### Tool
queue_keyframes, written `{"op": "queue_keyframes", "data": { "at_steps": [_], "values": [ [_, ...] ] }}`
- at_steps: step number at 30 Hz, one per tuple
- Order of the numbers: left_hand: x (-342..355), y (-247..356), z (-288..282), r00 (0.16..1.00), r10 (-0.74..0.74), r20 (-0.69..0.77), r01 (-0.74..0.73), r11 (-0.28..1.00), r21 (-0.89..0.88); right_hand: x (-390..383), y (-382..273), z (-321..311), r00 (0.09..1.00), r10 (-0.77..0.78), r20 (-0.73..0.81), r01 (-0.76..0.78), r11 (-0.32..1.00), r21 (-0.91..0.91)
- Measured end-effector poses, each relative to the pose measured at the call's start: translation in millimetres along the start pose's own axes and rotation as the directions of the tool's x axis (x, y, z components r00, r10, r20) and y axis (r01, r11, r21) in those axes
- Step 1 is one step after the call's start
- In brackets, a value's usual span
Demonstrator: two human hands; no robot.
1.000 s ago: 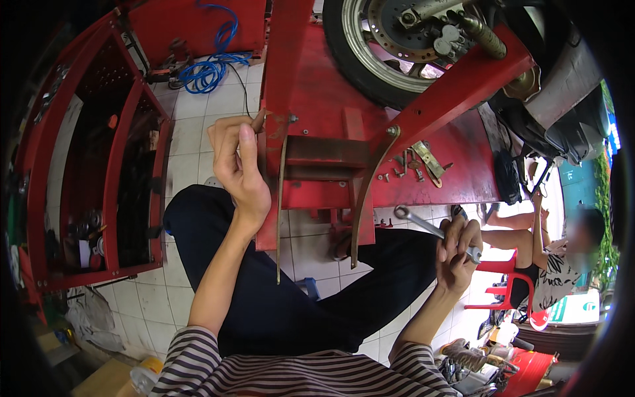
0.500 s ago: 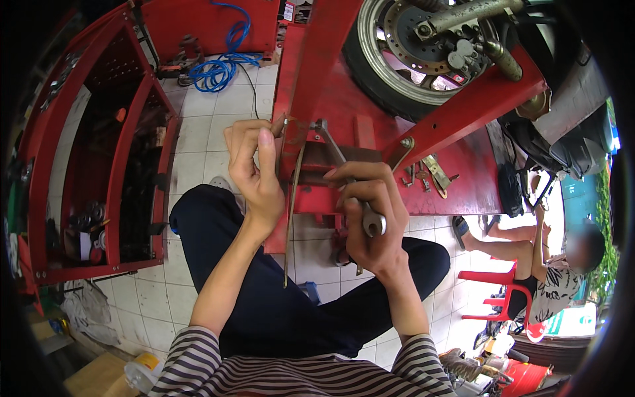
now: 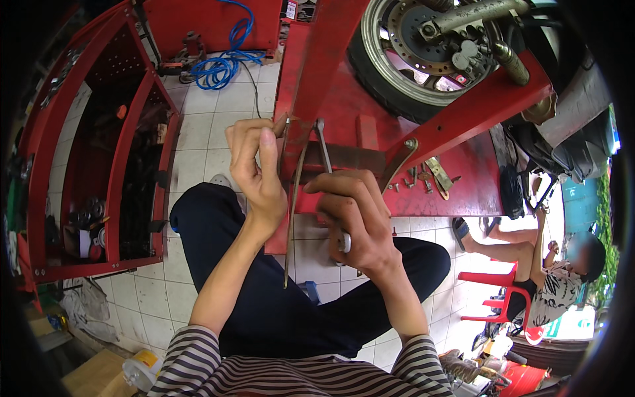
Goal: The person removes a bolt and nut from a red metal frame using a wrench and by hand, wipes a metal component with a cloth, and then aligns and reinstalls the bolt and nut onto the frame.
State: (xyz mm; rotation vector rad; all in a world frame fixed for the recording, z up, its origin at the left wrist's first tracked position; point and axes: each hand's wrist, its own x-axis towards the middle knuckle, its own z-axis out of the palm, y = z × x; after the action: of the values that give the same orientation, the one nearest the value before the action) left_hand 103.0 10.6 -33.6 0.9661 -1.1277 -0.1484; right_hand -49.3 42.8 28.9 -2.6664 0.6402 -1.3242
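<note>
My right hand [image 3: 362, 215] is wrapped round a steel combination wrench [image 3: 325, 151]. The wrench's far end sits at the red upright post [image 3: 317, 69], beside a bolt-like fitting that is mostly hidden. Its near end shows below my curled fingers. My left hand [image 3: 256, 162] is closed at the post's left side, thumb up, its fingertips pinching a small brownish piece [image 3: 282, 125] that I cannot make out. Between my hands a long thin metal strip [image 3: 292, 218] hangs down along the post toward my lap.
A motorcycle wheel [image 3: 397, 73] with a brake disc stands on the red lift platform [image 3: 466, 149]. Several loose bolts [image 3: 410, 178] and a metal bracket [image 3: 438, 177] lie there. A red shelf cart [image 3: 142, 258] is at left, a blue hose [image 3: 215, 74] behind. A person [image 3: 552, 278] sits at right.
My right hand has swung left with the wrench, whose shaft now stands more upright. The left hand has stayed nearly in place.
</note>
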Motion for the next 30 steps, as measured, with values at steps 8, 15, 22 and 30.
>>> {"op": "queue_keyframes", "data": {
  "at_steps": [8, 15, 22, 30],
  "values": [
    [-0.1, 0.6, 0.2, 1.000, 0.012, 0.003, -0.012, 1.000, 0.010, 4.6, 2.2, -5.8, 0.992, -0.090, 0.093, 0.097, 0.992, -0.075],
    [-1.1, -0.2, 1.2, 1.000, 0.017, -0.009, -0.017, 1.000, 0.013, 28.9, 10.0, -14.8, 0.988, 0.134, -0.081, -0.116, 0.974, 0.194],
    [-0.5, -1.2, -3.3, 0.999, 0.032, 0.016, -0.033, 0.999, 0.014, 72.9, 28.1, -10.5, 0.889, 0.425, -0.173, -0.317, 0.841, 0.438],
    [-1.1, -1.5, -3.6, 0.999, -0.029, -0.016, 0.028, 0.999, -0.047, 92.2, 66.3, 1.1, 0.777, 0.629, 0.031, -0.514, 0.605, 0.609]
  ]
}}
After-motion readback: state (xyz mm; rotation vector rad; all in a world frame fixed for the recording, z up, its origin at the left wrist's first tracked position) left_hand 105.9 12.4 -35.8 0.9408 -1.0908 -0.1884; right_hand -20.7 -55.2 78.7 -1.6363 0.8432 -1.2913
